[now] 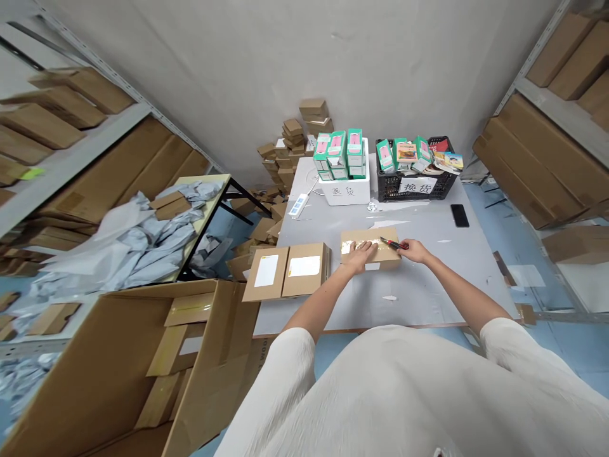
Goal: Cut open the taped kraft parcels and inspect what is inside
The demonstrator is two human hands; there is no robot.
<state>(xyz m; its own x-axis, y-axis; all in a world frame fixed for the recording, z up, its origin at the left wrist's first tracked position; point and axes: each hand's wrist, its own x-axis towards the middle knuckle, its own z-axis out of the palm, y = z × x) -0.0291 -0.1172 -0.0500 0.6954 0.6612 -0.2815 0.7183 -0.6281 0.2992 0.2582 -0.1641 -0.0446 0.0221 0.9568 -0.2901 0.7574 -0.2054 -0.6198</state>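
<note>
A cardboard box (391, 255) with shiny clear tape along its top lies on the grey table (409, 304) before me. My left hand (360, 256) rests flat on the box's top, fingers stretched out, holding nothing. A red and black utility knife (392, 243) is gripped in my right hand (415, 251) at the box's right end. Its tip points left over the taped top; whether the blade touches the tape I cannot tell. A white label shows partly on the box's near side.
Left of the box lie two labelled cartons (304, 251). Behind stand a white foam box (349, 193) of green-and-pink packages and a black crate (392, 189) holding packages and books. A phone (459, 216) lies at right. A large open carton (214, 355) stands at lower left.
</note>
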